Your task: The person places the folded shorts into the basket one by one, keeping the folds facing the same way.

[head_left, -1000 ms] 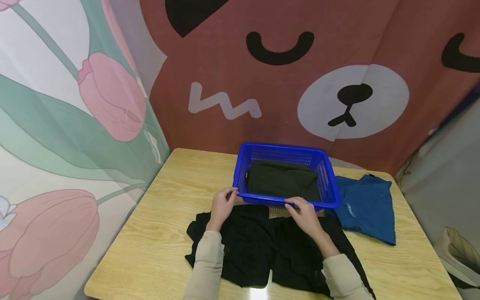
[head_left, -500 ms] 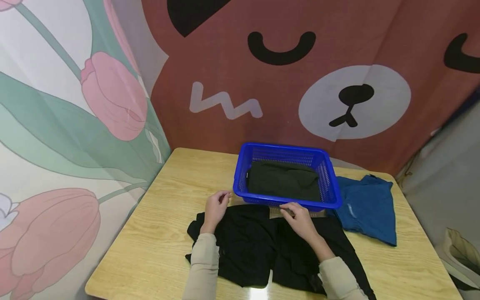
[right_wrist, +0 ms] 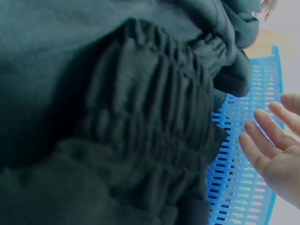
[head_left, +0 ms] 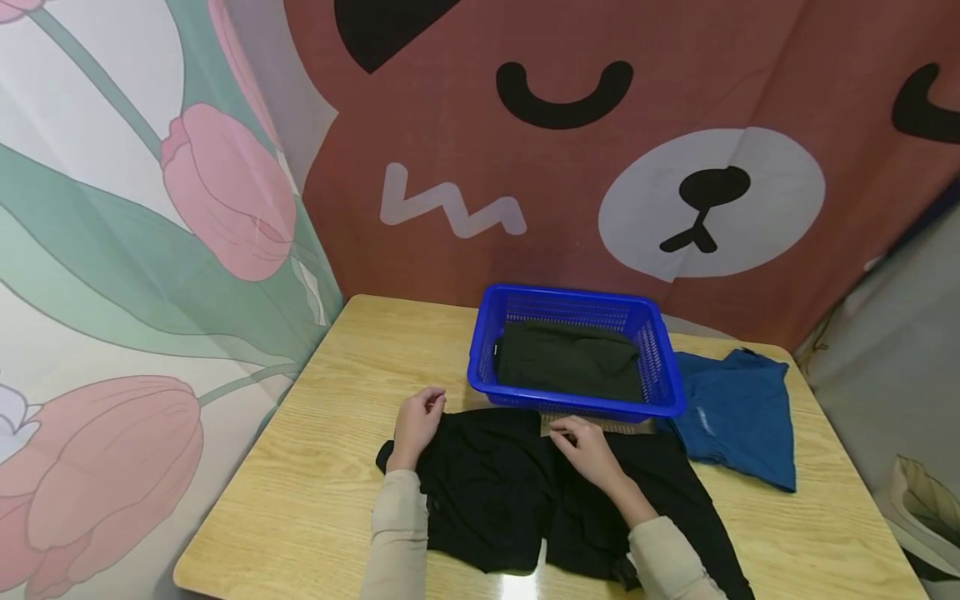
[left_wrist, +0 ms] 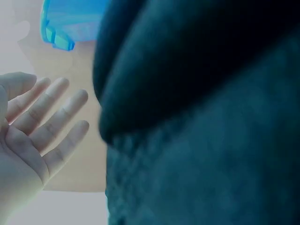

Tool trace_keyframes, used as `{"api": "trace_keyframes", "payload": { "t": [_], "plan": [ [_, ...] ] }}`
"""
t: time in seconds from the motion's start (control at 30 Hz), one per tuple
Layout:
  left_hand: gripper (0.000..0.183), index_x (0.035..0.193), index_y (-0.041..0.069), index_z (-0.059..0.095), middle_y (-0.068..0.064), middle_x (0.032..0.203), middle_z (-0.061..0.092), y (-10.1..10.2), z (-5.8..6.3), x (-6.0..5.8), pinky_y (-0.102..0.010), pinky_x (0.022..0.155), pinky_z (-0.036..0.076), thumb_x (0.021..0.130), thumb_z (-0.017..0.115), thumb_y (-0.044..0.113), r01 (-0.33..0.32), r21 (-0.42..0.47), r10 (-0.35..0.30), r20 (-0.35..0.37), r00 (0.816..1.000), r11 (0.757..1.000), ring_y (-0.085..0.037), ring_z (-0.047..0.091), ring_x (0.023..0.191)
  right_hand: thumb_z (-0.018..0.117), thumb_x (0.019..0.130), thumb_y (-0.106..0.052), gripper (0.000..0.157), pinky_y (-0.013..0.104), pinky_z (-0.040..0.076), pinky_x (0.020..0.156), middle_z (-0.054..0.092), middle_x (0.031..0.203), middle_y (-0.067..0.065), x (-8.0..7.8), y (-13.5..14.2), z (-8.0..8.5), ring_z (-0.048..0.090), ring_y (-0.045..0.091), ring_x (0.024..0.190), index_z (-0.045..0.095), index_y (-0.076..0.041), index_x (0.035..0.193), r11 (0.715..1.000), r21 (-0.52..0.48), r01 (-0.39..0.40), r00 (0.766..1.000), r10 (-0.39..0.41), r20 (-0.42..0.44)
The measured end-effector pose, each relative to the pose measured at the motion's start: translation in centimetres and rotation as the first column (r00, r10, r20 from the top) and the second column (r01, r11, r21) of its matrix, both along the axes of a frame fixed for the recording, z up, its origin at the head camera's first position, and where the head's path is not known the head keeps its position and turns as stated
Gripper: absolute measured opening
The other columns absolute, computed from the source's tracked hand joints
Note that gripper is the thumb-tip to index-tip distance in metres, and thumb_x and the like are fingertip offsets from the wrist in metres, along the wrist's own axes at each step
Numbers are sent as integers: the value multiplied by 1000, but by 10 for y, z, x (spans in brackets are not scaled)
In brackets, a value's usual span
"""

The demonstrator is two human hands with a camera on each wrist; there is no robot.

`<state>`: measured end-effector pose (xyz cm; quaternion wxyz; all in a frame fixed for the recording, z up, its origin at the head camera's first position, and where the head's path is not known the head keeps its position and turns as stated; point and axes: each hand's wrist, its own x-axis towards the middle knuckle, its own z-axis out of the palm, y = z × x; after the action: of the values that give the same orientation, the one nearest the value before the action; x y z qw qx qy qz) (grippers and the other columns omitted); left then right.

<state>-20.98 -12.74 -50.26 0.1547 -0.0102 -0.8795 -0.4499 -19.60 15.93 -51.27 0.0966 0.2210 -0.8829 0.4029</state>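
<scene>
A black garment (head_left: 487,492) lies spread on the table in the head view. Dark cloth (left_wrist: 197,159) fills much of the left wrist view, and a gathered, elastic-looking band (right_wrist: 154,93) shows in the right wrist view. My left hand (head_left: 416,427) is over the garment's far left corner, its fingers (left_wrist: 56,108) loosely extended and holding nothing. Over the garment's far edge, right of the middle, is my right hand (head_left: 588,450), with relaxed fingers (right_wrist: 267,136) and no cloth between them. Whether either hand touches the garment I cannot tell.
Just beyond the garment stands a blue perforated basket (head_left: 573,408) with a folded dark green garment (head_left: 570,358) inside. A blue garment (head_left: 738,417) lies right of the basket. The wooden table (head_left: 300,483) meets a printed curtain (head_left: 420,275) at the back.
Both hands have left the basket's near rim and drawn back toward the person, the left one also moving left. The basket and garments look unmoved.
</scene>
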Motion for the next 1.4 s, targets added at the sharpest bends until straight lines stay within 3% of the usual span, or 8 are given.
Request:
{"api": "trace_keyframes", "payload": {
  "t": [0.33,0.63,0.87,1.07,1.23,1.4],
  "plan": [
    [20,103,-1,66,-10,87,66,-13,-2,6,-39,72,49,90,56,11,-47,-66,53,93,994,997,-23,60,80,64,84,-5,13,33,51,68,65,93,9,5,-7,-10,61,23,81,68,-1,96,998,47,-36,998,34,60],
    [26,111,-4,62,-16,97,65,-24,-7,10,-43,79,48,91,54,12,-34,-93,51,181,982,995,-29,60,91,63,85,-6,15,44,48,79,65,98,12,6,-13,-13,60,30,92,67,-1,98,996,85,-27,993,17,115],
    [26,109,-6,61,-22,102,63,-28,-9,13,-47,83,46,90,55,10,-26,-171,58,185,981,985,-36,58,98,63,85,-6,18,46,46,84,64,103,15,6,-17,-16,58,33,99,66,0,102,994,105,-16,989,0,151],
    [31,114,-7,58,-26,113,57,-32,-11,17,-49,88,43,90,56,13,-33,-186,74,219,973,982,-40,52,106,62,86,-8,25,47,45,87,62,109,19,8,-20,-18,57,35,103,63,3,109,994,108,-14,980,-8,198],
    [38,119,-9,54,-28,119,51,-39,-14,20,-49,92,40,90,56,16,-28,-186,82,290,953,982,-41,48,111,61,87,-10,29,48,46,85,62,109,21,9,-20,-18,57,35,102,61,5,111,993,120,-18,974,-9,227],
    [46,124,-12,47,-31,123,49,-43,-13,22,-50,93,39,91,54,19,0,-195,82,408,909,981,-43,46,114,62,87,-11,28,47,47,83,63,106,21,8,-20,-18,59,35,98,61,5,110,991,135,-17,971,-15,239]
  ]
}}
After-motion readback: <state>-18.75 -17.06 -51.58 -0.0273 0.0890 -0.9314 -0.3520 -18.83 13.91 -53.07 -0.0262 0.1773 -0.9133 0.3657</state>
